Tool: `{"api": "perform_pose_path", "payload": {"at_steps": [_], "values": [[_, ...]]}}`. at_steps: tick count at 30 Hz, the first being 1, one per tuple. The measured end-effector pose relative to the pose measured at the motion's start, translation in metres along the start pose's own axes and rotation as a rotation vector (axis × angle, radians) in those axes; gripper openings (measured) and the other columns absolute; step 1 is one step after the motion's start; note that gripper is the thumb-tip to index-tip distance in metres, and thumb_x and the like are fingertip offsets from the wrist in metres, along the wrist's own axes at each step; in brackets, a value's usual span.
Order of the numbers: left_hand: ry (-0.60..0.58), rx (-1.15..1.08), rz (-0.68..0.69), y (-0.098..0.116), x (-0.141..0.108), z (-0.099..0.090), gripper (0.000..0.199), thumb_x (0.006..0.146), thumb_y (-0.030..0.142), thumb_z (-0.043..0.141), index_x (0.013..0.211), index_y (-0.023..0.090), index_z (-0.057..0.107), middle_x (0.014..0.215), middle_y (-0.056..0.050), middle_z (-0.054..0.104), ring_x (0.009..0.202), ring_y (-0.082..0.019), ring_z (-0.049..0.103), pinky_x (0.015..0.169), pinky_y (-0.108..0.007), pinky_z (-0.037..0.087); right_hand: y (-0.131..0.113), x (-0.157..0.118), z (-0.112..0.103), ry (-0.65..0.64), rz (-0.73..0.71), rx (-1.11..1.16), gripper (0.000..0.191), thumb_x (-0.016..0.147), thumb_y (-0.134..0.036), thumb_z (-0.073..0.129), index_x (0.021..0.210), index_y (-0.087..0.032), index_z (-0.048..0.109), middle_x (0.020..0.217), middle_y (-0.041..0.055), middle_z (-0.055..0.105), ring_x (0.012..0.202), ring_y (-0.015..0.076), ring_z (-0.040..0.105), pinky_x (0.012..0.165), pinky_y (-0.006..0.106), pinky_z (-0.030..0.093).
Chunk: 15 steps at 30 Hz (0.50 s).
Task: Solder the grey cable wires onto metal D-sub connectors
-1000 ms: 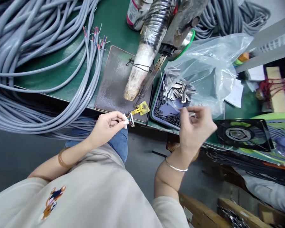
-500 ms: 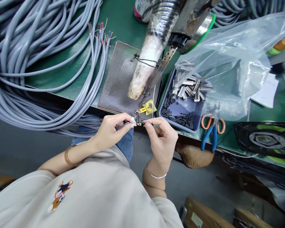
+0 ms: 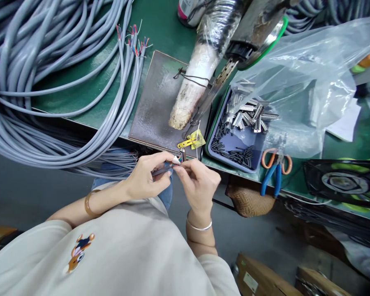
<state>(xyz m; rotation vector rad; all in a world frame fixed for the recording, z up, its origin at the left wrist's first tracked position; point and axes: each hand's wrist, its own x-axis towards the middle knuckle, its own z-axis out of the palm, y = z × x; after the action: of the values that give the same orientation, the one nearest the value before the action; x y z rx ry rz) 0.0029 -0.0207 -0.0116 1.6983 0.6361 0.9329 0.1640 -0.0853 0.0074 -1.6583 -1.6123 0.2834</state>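
My left hand (image 3: 151,174) is closed round the end of a grey cable (image 3: 162,169), near its thin coloured wires. At the wire ends sits a small metal multi-pin connector (image 3: 182,155), just past my fingertips. My right hand (image 3: 197,179) pinches at the wires right beside the connector, its thumb and forefinger almost meeting my left fingertips. What lies between the right fingertips is too small to make out. A yellow clip-like piece (image 3: 187,143) rests on the dark board (image 3: 151,105) just beyond the connector.
A fume hose (image 3: 193,78) and a soldering iron holder (image 3: 216,82) lean over the board. At right, a blue bin (image 3: 214,150) holds connectors and black sleeves, with pliers (image 3: 276,168) beside it. Coiled grey cables (image 3: 27,82) fill the left, a plastic bag (image 3: 311,82) the right.
My right hand has moved left and in towards the left fingertips, from the connector's right side to the wires. The connector has turned slightly, and the yellow piece now shows apart from it.
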Motion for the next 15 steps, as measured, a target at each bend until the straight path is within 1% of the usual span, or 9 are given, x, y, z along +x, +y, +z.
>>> {"api": "perform_pose_path", "payload": {"at_steps": [2,4,5,6,8,10,12,13,15], "values": [[0.022,0.013,0.055,0.001,0.001,-0.002,0.019,0.085,0.008,0.066,0.102,0.016,0.069,0.085,-0.002,0.07,0.056,-0.007,0.052,0.05,-0.018,0.041,0.001,-0.002,-0.005,0.121,0.094,0.068,0.017,0.099,-0.038,0.065,0.094,-0.022,0.07,0.061,-0.007,0.057,0.047,0.0073,0.047,0.047,0.023,0.036],[0.055,0.022,0.11,0.001,0.003,-0.003,0.011,0.088,0.011,0.071,0.099,0.016,0.071,0.091,-0.006,0.074,0.071,-0.011,0.065,0.057,-0.019,0.048,0.002,-0.004,-0.008,0.264,0.172,0.139,0.018,0.101,-0.037,0.06,0.11,-0.023,0.068,0.064,-0.0058,0.061,0.051,0.0097,0.056,0.049,0.024,0.042],[0.069,0.028,0.132,0.001,0.004,-0.004,0.009,0.09,0.012,0.071,0.098,0.016,0.072,0.092,-0.007,0.075,0.079,-0.013,0.069,0.061,-0.02,0.051,0.002,-0.004,-0.009,0.312,0.19,0.169,0.019,0.102,-0.034,0.059,0.115,-0.023,0.066,0.067,-0.0048,0.064,0.053,0.0107,0.06,0.05,0.024,0.045],[0.082,0.036,0.148,0.001,0.004,-0.004,0.009,0.091,0.011,0.071,0.098,0.016,0.072,0.092,-0.008,0.076,0.084,-0.015,0.071,0.065,-0.021,0.053,0.002,-0.005,-0.009,0.335,0.198,0.197,0.02,0.102,-0.032,0.058,0.119,-0.023,0.063,0.071,-0.0037,0.068,0.054,0.0109,0.063,0.05,0.024,0.047],[0.1,0.062,0.154,0.0,0.004,-0.005,0.009,0.093,0.011,0.07,0.1,0.017,0.072,0.094,-0.008,0.077,0.086,-0.015,0.072,0.07,-0.023,0.055,0.003,-0.007,-0.007,0.34,0.192,0.244,0.022,0.102,-0.026,0.059,0.124,-0.025,0.059,0.084,-0.0015,0.077,0.051,0.0099,0.065,0.047,0.023,0.049],[0.126,0.086,0.142,-0.002,0.004,-0.005,0.01,0.093,0.01,0.069,0.1,0.017,0.071,0.095,-0.007,0.078,0.087,-0.015,0.073,0.073,-0.023,0.056,0.005,-0.01,-0.003,0.356,0.17,0.261,0.02,0.1,-0.022,0.062,0.119,-0.025,0.06,0.096,0.0004,0.081,0.056,0.0109,0.071,0.051,0.024,0.057],[0.15,0.078,0.089,-0.002,0.004,-0.005,0.008,0.093,0.011,0.068,0.097,0.016,0.07,0.095,-0.007,0.078,0.085,-0.014,0.073,0.073,-0.023,0.056,0.007,-0.013,0.001,0.364,0.134,0.249,0.013,0.097,-0.019,0.066,0.109,-0.024,0.063,0.098,0.0012,0.082,0.071,0.0154,0.079,0.064,0.028,0.065],[0.154,0.054,0.041,-0.002,0.005,-0.005,0.005,0.093,0.012,0.069,0.095,0.016,0.07,0.093,-0.007,0.077,0.083,-0.014,0.072,0.071,-0.023,0.056,0.007,-0.014,0.003,0.349,0.121,0.239,0.01,0.096,-0.018,0.068,0.104,-0.023,0.064,0.099,0.002,0.083,0.078,0.0174,0.081,0.07,0.03,0.067],[0.139,-0.042,-0.093,0.0,0.007,-0.005,0.002,0.092,0.018,0.069,0.09,0.016,0.069,0.089,-0.006,0.076,0.076,-0.013,0.07,0.065,-0.022,0.055,0.009,-0.013,0.007,0.261,0.126,0.232,0.007,0.094,-0.02,0.07,0.098,-0.022,0.064,0.107,0.0055,0.082,0.086,0.0191,0.082,0.075,0.031,0.068]]}}
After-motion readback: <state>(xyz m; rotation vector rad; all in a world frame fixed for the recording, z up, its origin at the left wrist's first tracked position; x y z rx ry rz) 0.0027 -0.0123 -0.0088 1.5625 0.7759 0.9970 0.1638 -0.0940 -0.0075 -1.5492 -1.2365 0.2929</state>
